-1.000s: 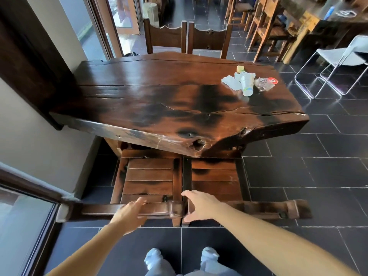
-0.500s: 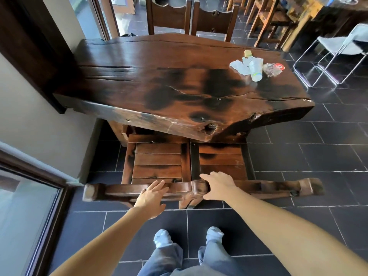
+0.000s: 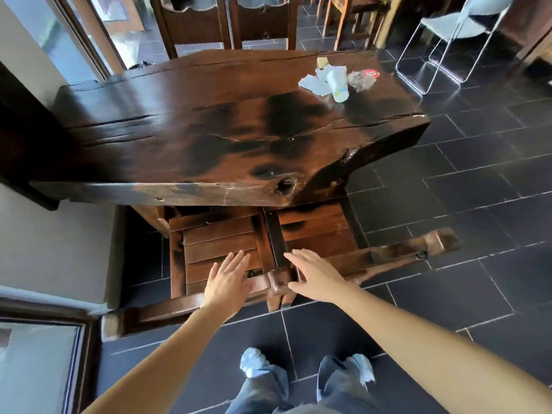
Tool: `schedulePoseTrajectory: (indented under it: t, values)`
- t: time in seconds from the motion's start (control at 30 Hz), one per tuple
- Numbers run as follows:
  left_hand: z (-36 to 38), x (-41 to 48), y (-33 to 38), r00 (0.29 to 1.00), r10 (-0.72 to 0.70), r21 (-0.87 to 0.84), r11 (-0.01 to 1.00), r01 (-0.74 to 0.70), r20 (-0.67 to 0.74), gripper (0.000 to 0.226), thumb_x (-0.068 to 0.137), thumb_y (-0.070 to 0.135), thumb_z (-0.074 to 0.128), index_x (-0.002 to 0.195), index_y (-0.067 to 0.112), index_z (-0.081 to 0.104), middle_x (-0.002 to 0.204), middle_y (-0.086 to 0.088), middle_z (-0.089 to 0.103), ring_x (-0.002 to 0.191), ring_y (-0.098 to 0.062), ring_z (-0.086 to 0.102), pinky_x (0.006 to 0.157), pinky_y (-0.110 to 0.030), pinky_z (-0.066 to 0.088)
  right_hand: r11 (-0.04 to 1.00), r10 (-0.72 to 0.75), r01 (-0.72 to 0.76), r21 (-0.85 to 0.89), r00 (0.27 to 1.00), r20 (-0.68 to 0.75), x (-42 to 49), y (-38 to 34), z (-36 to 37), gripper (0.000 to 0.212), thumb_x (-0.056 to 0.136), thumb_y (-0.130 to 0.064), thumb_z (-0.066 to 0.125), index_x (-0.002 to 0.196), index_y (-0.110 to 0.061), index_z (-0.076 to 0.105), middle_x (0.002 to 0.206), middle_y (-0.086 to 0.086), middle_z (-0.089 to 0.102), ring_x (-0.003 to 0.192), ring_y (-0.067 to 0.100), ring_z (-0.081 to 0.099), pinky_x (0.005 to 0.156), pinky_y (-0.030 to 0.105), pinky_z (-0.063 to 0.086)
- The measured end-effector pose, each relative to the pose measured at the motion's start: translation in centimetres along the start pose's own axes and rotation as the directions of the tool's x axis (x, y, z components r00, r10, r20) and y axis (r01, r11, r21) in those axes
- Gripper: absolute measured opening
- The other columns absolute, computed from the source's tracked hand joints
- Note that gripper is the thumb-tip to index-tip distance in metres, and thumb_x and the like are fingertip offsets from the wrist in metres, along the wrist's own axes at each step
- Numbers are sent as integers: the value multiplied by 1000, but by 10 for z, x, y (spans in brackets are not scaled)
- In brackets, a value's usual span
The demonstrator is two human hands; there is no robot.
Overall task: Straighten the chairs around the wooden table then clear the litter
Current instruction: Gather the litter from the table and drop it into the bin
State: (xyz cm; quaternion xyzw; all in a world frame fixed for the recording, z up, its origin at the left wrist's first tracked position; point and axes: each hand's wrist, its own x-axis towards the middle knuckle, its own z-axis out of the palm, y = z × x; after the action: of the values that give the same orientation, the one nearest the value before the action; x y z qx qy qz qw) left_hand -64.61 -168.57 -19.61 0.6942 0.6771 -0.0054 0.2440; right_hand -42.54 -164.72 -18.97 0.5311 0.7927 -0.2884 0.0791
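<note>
A dark slab wooden table (image 3: 209, 138) fills the middle of the view. Two slatted wooden chairs stand side by side at its near edge, seats partly under the top: the left chair (image 3: 218, 246) and the right chair (image 3: 316, 231). My left hand (image 3: 227, 282) hovers flat over the left chair's top rail, fingers spread. My right hand (image 3: 316, 273) lies flat over the right chair's top rail, fingers extended. Litter sits at the table's far right: a plastic cup (image 3: 337, 82), crumpled white paper (image 3: 313, 83) and a clear wrapper (image 3: 363, 79). Two more chairs (image 3: 224, 25) stand at the far side.
A wall and window frame (image 3: 44, 348) are on the left, a glass door (image 3: 89, 31) at the back left. A white metal-framed chair (image 3: 448, 34) and other wooden furniture (image 3: 352, 13) stand at the back right. Dark floor tiles (image 3: 478, 219) stretch to the right.
Both hands have let go of the chair top rails and now lie open above them. The chairs sit closer under the table, and the view has tilted down and moved nearer.
</note>
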Motion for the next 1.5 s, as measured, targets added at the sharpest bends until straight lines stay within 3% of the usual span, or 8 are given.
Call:
schedulePoseTrajectory:
  t: [0.13,0.33,0.47,0.6,0.83,1.13,1.33,1.5]
  values:
    - [-15,10,60,987,149,124,982,-141,-56,71,97,48,34,147,29,-13,153,11,-23,142,-16,-25,114,-45,-15,1000,1,-4,-17,986,-167,-25,32,-13,66,95,-41,47,152,-23,17,161,4,8,149,23,3,118,49,13]
    - [-26,35,188,893,416,96,909,-405,-172,69,91,55,23,149,33,-8,154,17,-17,142,-8,-25,113,-43,-19,986,160,-163,24,905,-395,-88,123,-50,65,95,-50,33,152,-27,13,162,2,0,148,20,-8,117,53,8]
    - [-1,51,276,870,484,146,871,-469,-96,72,96,50,32,148,33,-14,153,15,-23,140,-13,-30,115,-49,-16,960,274,-263,93,830,-486,-145,190,-77,62,96,-47,35,152,-28,14,161,0,-2,147,19,-11,117,52,3]
    - [29,62,350,852,522,141,847,-513,-35,70,87,62,11,144,35,-18,152,14,-24,139,-15,-31,112,-46,-20,930,360,-340,137,770,-528,-198,249,-92,67,90,-56,16,152,-30,10,161,-3,-6,146,16,-14,115,47,1]
    - [45,81,459,838,545,97,836,-540,-31,72,94,52,32,148,31,-10,157,9,-18,139,-14,-29,110,-46,-20,849,525,-455,269,661,-537,-270,336,-107,63,99,-41,40,152,-30,7,161,-4,-6,147,16,-14,118,46,0]
    - [27,140,542,785,597,155,801,-578,-164,75,84,60,24,148,34,-6,155,12,-15,142,-17,-24,110,-47,-21,866,495,-448,221,702,-513,-270,425,-150,64,93,-51,25,151,-34,3,160,-9,-13,146,12,-19,117,44,-4]
    - [29,250,598,816,567,214,816,-537,-113,78,91,54,38,143,34,-17,156,8,-17,140,-19,-28,110,-50,-20,882,439,-463,84,745,-503,-223,528,-230,68,89,-58,15,151,-35,0,159,-10,-17,144,11,-24,117,46,-5]
    - [2,349,662,793,592,229,800,-555,-147,78,91,54,42,147,33,-9,154,10,-17,141,-18,-25,109,-48,-20,886,411,-463,-4,789,-457,-191,609,-305,68,87,-60,9,149,-38,-9,155,-13,-28,141,10,-31,115,45,-11]
